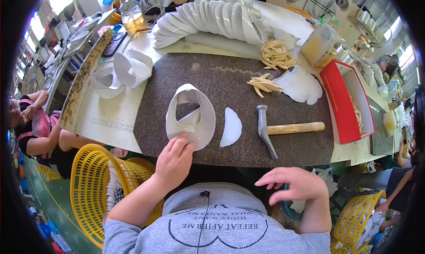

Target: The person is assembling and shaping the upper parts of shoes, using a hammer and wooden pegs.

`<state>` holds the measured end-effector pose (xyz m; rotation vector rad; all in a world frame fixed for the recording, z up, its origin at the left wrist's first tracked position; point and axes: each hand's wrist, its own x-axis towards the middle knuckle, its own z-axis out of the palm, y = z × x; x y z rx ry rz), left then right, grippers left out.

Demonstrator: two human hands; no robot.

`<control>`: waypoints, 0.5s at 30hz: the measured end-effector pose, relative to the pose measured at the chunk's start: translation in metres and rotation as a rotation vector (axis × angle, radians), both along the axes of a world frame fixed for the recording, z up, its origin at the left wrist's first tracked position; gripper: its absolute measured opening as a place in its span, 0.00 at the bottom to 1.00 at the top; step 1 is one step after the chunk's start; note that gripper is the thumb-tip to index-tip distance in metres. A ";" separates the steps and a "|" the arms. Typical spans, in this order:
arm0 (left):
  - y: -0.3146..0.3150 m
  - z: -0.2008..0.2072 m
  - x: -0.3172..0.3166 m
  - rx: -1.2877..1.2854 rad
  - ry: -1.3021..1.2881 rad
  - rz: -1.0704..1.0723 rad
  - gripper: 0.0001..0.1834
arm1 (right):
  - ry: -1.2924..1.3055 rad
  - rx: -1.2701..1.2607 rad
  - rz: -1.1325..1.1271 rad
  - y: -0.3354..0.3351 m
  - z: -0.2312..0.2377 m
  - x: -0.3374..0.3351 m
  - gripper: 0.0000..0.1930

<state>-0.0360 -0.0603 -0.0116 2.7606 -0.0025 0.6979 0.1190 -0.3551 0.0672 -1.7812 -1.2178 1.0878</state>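
Left fingers [179, 144] on white curved piece [206, 125]; right fingers [268, 179] parted, unloaded.
The left fingers contact the piece's near edge on the dark mat [296, 150]; grip cannot be determined. Lettering: dark print [218, 226] on grey shirt [146, 238]; gold characters [330, 94] on red box [338, 108], right side. Contents: red box, pale strips [357, 116]; yellow basket [86, 183], near left, white material [113, 183].

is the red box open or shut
Open: no lid covers the red box, and its pale inside shows, with beige strips lying in it.
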 end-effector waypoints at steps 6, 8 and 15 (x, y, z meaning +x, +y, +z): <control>0.006 0.002 -0.009 -0.118 -0.035 -0.066 0.13 | -0.472 0.247 -0.295 0.097 -0.010 0.031 0.06; 0.005 0.009 -0.010 -0.035 -0.044 -0.091 0.13 | -0.576 0.141 -0.230 0.116 -0.015 0.042 0.07; -0.025 0.030 0.020 0.066 -0.042 -0.329 0.16 | -0.334 -0.206 0.281 0.077 0.009 0.021 0.13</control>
